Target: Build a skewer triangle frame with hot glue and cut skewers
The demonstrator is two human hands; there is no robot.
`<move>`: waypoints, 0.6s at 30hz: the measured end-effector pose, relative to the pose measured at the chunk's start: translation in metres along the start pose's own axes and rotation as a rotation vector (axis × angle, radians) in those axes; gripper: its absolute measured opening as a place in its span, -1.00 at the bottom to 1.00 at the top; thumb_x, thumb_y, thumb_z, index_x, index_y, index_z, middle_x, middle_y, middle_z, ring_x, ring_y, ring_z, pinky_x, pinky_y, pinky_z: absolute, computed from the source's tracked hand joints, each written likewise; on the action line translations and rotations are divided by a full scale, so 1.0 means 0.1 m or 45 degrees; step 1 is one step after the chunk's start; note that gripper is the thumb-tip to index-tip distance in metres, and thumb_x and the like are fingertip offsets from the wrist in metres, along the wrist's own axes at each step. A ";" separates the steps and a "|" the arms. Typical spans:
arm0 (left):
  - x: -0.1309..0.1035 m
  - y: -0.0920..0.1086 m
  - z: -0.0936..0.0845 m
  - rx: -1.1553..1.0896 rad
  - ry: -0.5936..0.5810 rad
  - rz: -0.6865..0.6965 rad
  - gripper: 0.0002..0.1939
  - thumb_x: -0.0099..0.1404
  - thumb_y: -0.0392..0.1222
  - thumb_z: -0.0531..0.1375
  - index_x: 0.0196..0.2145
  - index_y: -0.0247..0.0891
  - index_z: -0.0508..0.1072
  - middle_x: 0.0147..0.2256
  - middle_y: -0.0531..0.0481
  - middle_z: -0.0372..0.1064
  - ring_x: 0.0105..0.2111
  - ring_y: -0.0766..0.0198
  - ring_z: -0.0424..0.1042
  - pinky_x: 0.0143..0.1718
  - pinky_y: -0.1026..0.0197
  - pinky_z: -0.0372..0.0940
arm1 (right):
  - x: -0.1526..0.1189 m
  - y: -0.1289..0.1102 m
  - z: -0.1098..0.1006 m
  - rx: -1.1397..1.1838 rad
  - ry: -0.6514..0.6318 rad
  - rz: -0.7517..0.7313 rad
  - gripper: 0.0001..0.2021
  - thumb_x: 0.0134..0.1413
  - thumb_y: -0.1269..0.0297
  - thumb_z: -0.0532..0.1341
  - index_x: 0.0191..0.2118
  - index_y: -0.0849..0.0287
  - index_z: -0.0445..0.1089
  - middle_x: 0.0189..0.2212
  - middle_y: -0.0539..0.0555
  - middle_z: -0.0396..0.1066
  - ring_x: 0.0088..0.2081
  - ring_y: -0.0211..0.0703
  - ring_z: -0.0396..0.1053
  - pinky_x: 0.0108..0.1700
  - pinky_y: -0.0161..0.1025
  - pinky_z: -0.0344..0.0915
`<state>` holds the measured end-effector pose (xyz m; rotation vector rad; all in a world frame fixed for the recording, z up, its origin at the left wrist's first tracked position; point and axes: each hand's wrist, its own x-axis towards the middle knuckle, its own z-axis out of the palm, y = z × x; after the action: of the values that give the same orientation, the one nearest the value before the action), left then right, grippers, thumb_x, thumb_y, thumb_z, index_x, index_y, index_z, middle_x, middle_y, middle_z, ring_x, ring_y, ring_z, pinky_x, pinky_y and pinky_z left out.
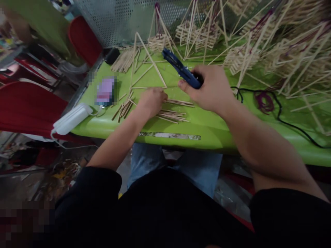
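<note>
My right hand (210,86) is closed round a dark blue hand tool (182,69), lifted over the green table (212,129); the tool points up and to the left. My left hand (152,101) rests low over thin wooden sticks (173,115), its fingers bent down at their upper end; what the fingertips hold, if anything, is hidden. A second small pile of sticks (125,108) lies just left of that hand. Beyond it stands a frame of joined sticks (148,55), its lower bar near my knuckles.
Several stick structures with purple string (265,101) fill the back and right. A black cord (280,112) crosses the right side. At left are a phone (105,90), a white power bank (72,119) and a stick bundle (125,60). A person stands beyond the red chair (84,39).
</note>
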<state>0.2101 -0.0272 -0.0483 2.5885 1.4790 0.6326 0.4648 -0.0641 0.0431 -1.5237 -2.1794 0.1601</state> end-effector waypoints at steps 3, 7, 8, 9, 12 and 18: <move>0.00 0.07 -0.07 0.282 -0.160 0.041 -0.65 0.35 -0.49 0.20 -0.14 -0.23 0.76 -0.10 -0.20 0.65 0.01 -0.08 0.62 0.17 -0.09 0.44 | -0.01 -0.02 0.00 -0.024 -0.014 -0.002 -0.61 0.51 -0.17 0.20 -0.08 0.02 0.58 -0.22 0.20 0.63 -0.21 0.14 0.48 -0.22 -0.01 0.23; 0.05 0.06 -0.06 0.350 -0.198 0.089 -0.60 0.45 -0.49 0.17 -0.03 -0.25 0.78 -0.02 -0.23 0.67 0.12 -0.09 0.63 0.23 -0.06 0.42 | -0.01 -0.03 0.01 -0.035 -0.045 0.018 -0.60 0.52 -0.20 0.18 -0.11 -0.01 0.55 -0.22 0.20 0.64 -0.20 0.10 0.43 -0.19 -0.02 0.23; 0.07 0.05 -0.05 0.357 -0.207 0.097 -0.61 0.47 -0.49 0.17 -0.01 -0.26 0.77 -0.01 -0.24 0.67 0.14 -0.10 0.62 0.24 -0.06 0.42 | -0.01 -0.03 0.01 -0.028 -0.045 0.019 -0.60 0.52 -0.22 0.17 -0.10 -0.02 0.55 -0.22 0.19 0.64 -0.20 0.09 0.42 -0.19 -0.03 0.23; 0.09 0.03 -0.04 0.357 -0.215 0.097 -0.61 0.47 -0.49 0.18 0.01 -0.27 0.77 0.00 -0.24 0.67 0.14 -0.10 0.62 0.25 -0.07 0.41 | -0.01 -0.02 0.02 -0.019 -0.035 0.018 -0.59 0.52 -0.23 0.17 -0.09 -0.03 0.55 -0.23 0.17 0.64 -0.20 0.09 0.42 -0.19 -0.03 0.24; 0.11 -0.03 -0.10 0.287 -0.149 0.032 -0.59 0.42 -0.54 0.22 0.05 -0.25 0.75 0.01 -0.18 0.70 0.10 -0.06 0.64 0.28 -0.09 0.41 | -0.01 0.01 0.03 0.008 0.020 0.002 -0.55 0.48 -0.26 0.16 -0.06 0.00 0.56 -0.27 0.16 0.61 -0.22 0.12 0.44 -0.23 -0.02 0.23; -0.31 -0.10 -0.40 -0.402 0.513 -0.134 -0.81 0.59 -0.29 0.26 -0.07 -0.20 0.73 -0.10 -0.06 0.74 -0.12 0.14 0.69 0.03 0.12 0.54 | 0.01 0.16 0.04 0.203 0.141 0.033 -0.49 0.50 -0.41 0.14 -0.11 -0.08 0.52 -0.30 0.15 0.62 -0.22 0.13 0.45 -0.19 0.05 0.35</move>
<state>0.1721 -0.0534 -0.0241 2.2151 1.4532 1.3144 0.4766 -0.0562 0.0342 -1.4372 -2.0109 0.2459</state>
